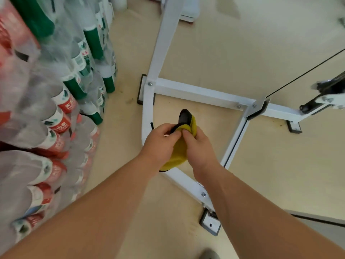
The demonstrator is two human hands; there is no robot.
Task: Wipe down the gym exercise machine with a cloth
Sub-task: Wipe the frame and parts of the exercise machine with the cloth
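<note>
The yellow cloth [179, 155] is bunched between both hands, its dark grey underside folded up at the far end. It is held over the near-left corner of the white machine frame [197, 91]. Its lower edge overlaps a slanted bar of that frame, though whether it touches the metal cannot be told. The left hand [160, 144] pinches the cloth's upper fold with curled fingers and thumb. The right hand [199, 148] grips it the same way from the other side, so the two thumbs nearly meet.

The frame is made of square tubes bolted at the corners and lies low on a pale beige floor [224, 53]. It rests on dark foot plates — one [211, 223] sits just beside the right forearm. A thin black cable [302, 73] runs diagonally to a bracket at the right edge. Along the left stand shrink-wrapped packs of water bottles [56, 113], some with red labels and others with green, blurred in the view.
</note>
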